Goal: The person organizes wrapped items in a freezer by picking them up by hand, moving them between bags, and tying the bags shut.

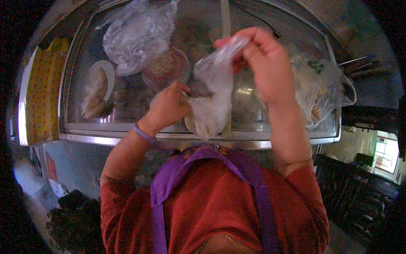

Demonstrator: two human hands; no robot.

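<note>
A thin, translucent plastic bag [211, 111] hangs between my hands, with something pale inside its lower part. My left hand [169, 106], with a light purple band at the wrist, grips the left edge of the bag's opening. Farther up and to the right, my right hand [258, 57] holds the bag's gathered upper end; it looks slightly blurred. Both hands are over the front part of a glass-topped case with a metal frame [104, 139]. Just beyond my left hand is a round container of reddish food [165, 66], partly covered by a crumpled clear plastic bag [136, 38].
A white plate [110, 79] bearing a pale brown food item [96, 92] is at the left of the case. At the right lies a filled plastic carrier bag [317, 89]. A yellow patterned cloth [47, 95] covers a surface beyond the left edge. A metal divider [225, 19] crosses the case.
</note>
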